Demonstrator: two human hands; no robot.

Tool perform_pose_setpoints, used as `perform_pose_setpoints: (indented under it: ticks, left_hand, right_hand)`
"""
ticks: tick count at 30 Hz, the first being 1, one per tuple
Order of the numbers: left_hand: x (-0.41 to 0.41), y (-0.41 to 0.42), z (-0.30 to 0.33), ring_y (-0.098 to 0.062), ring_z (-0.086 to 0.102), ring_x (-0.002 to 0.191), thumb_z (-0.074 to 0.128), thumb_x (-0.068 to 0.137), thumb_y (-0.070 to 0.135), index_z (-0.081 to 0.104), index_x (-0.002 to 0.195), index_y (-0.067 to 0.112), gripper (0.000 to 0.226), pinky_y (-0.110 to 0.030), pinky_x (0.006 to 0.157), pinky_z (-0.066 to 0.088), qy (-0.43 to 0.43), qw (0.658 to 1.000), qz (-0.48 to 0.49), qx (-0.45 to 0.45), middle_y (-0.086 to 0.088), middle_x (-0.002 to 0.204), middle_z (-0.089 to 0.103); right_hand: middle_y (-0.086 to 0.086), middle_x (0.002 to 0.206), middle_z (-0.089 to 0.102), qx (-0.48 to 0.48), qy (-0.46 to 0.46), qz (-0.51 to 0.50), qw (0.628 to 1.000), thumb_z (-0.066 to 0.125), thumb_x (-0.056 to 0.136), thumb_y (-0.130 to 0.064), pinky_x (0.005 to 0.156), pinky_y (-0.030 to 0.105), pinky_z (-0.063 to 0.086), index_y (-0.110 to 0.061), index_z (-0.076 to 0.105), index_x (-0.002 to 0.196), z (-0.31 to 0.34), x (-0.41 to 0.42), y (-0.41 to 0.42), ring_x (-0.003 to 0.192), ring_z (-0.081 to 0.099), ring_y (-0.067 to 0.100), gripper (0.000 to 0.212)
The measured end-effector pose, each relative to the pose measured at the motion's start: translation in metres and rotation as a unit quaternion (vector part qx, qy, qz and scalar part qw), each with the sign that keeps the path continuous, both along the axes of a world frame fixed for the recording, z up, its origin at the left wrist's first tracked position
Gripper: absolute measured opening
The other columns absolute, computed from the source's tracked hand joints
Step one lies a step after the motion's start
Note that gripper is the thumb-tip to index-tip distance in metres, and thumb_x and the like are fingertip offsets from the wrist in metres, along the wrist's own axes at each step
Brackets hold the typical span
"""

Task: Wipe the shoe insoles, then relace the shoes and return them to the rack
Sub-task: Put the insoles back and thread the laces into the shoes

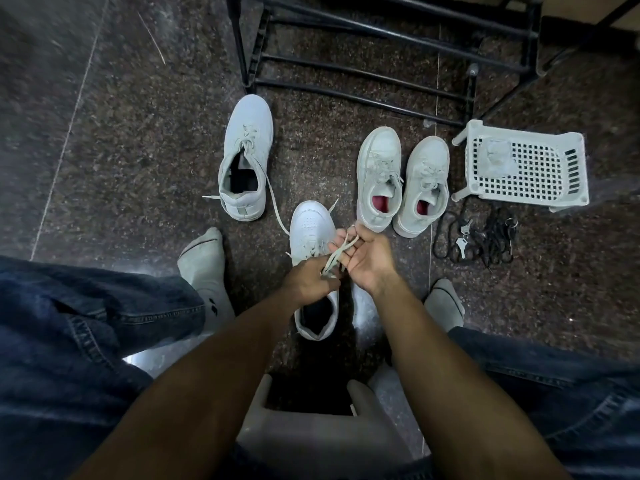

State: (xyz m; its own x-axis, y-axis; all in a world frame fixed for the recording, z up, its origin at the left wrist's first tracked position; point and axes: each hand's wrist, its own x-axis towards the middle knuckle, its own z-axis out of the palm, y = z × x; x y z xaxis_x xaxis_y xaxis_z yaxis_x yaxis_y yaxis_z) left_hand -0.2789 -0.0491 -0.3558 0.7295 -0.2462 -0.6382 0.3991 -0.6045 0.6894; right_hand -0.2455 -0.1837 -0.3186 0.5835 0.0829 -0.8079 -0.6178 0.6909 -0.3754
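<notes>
Speckled floor (138, 150): both hands (308, 280) (369, 254) pinch lace (337, 252) over white shoe (308, 223); basket (526, 168) holds crumpled cloth (497, 157).

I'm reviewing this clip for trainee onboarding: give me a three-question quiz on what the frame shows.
1. True or false: the black shoe rack already holds a shoe.
2. Multiple choice: the pair with red insoles stands (A) beside the white basket, (B) on the rack, (C) between the person's feet.
3. Fill in: the left hand and right hand both hold a ____ over the white shoe.

Key
1. False: all four shoes, including the single one with a trailing lace, stand on the floor.
2. A.
3. Shoelace.
</notes>
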Motion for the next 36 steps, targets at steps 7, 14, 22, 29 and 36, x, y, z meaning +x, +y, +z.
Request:
perform_pose_setpoints:
  ticks: [7,14,22,29,36]
  left_hand:
    - [0.007,-0.002,-0.005,-0.008,0.043,0.046,0.048,0.1,0.028,0.069,0.089,0.015,0.027,-0.023,0.048,0.035,0.106,0.975,0.172,-0.097,0.0,0.06,0.065]
    - [0.012,0.003,0.004,-0.016,0.049,0.048,0.046,0.101,0.028,0.064,0.101,0.004,0.03,-0.024,0.044,0.042,0.142,0.956,0.236,-0.101,-0.01,0.067,0.057]
    - [0.006,0.002,0.012,-0.017,0.052,0.062,0.056,0.092,0.014,0.072,0.091,-0.002,0.022,-0.027,0.05,0.042,0.111,0.924,0.336,-0.145,0.004,0.101,0.061]
    - [0.012,0.008,0.018,-0.021,0.062,0.084,0.062,0.089,0.027,0.072,0.101,0.013,0.021,-0.04,0.066,0.056,0.158,0.884,0.396,-0.192,-0.001,0.118,0.059]
    - [0.016,0.011,0.019,-0.02,0.063,0.092,0.055,0.094,0.028,0.073,0.109,0.016,0.026,-0.037,0.06,0.056,0.151,0.894,0.382,-0.181,0.003,0.133,0.054]
  right_hand:
    - [0.002,0.107,0.067,-0.265,-0.107,0.268,0.92,0.045,0.091,0.012,0.079,0.019,0.051,-0.009,0.064,0.119,0.002,-0.01,-0.001,0.101,0.062,0.02,0.04]
    - [0.015,0.081,0.069,-0.357,-0.091,0.314,0.875,0.067,0.083,0.008,0.069,0.032,0.057,-0.009,0.066,0.075,-0.021,-0.033,0.0,0.071,0.066,0.025,0.019]
    - [0.005,0.05,0.06,-0.308,-0.046,0.467,0.828,0.043,0.08,0.015,0.046,0.022,0.049,-0.01,0.071,0.096,0.002,-0.027,-0.027,0.036,0.048,0.01,0.041]
    - [0.009,0.06,0.06,-0.315,-0.103,0.638,0.695,0.041,0.078,0.01,0.048,0.022,0.043,-0.035,0.05,0.137,0.015,-0.027,-0.017,0.049,0.052,0.015,0.076]
    - [0.005,0.094,0.064,-0.331,-0.151,0.645,0.673,0.042,0.082,0.006,0.049,0.019,0.046,-0.037,0.05,0.137,0.019,-0.03,-0.008,0.047,0.049,0.01,0.07]
